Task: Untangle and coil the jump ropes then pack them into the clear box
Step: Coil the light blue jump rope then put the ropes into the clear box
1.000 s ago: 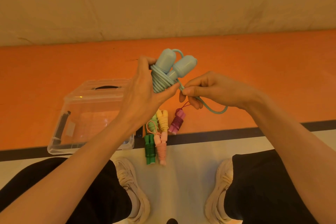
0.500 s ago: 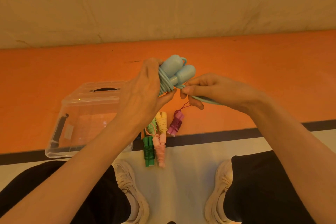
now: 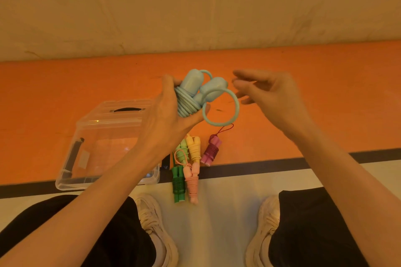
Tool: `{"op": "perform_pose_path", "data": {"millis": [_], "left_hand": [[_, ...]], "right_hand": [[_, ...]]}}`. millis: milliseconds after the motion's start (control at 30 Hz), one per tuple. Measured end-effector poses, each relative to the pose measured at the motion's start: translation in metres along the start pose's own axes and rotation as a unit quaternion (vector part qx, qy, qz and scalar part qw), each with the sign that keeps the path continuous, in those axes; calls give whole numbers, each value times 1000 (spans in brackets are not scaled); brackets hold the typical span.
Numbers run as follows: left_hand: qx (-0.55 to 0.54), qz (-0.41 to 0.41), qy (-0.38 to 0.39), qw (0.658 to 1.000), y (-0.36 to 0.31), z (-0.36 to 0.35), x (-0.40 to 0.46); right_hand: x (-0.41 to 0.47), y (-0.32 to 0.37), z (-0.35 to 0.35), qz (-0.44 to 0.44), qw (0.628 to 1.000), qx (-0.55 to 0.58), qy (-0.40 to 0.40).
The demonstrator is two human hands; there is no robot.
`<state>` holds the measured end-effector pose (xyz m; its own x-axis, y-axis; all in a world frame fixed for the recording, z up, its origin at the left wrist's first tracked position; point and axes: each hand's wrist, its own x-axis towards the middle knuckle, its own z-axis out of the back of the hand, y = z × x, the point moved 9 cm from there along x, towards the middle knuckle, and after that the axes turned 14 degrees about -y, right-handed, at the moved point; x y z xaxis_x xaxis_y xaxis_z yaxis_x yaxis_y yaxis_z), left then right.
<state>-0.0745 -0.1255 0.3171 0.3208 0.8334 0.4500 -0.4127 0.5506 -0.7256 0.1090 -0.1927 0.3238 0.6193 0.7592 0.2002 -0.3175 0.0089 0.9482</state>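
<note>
My left hand (image 3: 168, 112) grips a light blue jump rope (image 3: 196, 93), its cord wound round the two handles, held above the orange floor. A loose loop of the cord (image 3: 227, 110) sticks out to the right. My right hand (image 3: 264, 91) hovers just right of that loop with fingers spread and blurred, holding nothing. The clear box (image 3: 104, 143) sits on the floor at the left, partly behind my left forearm. Coiled ropes lie below my hands: light green (image 3: 181, 151), yellow (image 3: 194, 148), maroon (image 3: 211, 150), dark green (image 3: 178, 184) and pink (image 3: 192, 182).
I am seated or crouched with both knees and white shoes (image 3: 152, 219) at the bottom of view. A dark stripe (image 3: 282, 165) divides the orange floor from a pale strip. A beige wall (image 3: 195, 6) rises behind.
My right hand has let go of the blue cord end and drawn away to the right, fingers spread. The freed end has sprung into a round loop. My left hand still holds the bundle.
</note>
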Motion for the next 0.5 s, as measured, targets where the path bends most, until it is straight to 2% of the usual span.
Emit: {"op": "perform_pose_path", "data": {"millis": [67, 267, 500], "left_hand": [[-17, 13, 17, 1000, -1, -5, -3], [-19, 20, 40, 999, 6, -9, -4], [-30, 13, 63, 997, 9, -11, -1]], "right_hand": [[-8, 1, -11, 7, 1000, -6, 28], [-11, 6, -17, 25, 998, 45, 28], [-10, 4, -21, 41, 997, 41, 44]]}}
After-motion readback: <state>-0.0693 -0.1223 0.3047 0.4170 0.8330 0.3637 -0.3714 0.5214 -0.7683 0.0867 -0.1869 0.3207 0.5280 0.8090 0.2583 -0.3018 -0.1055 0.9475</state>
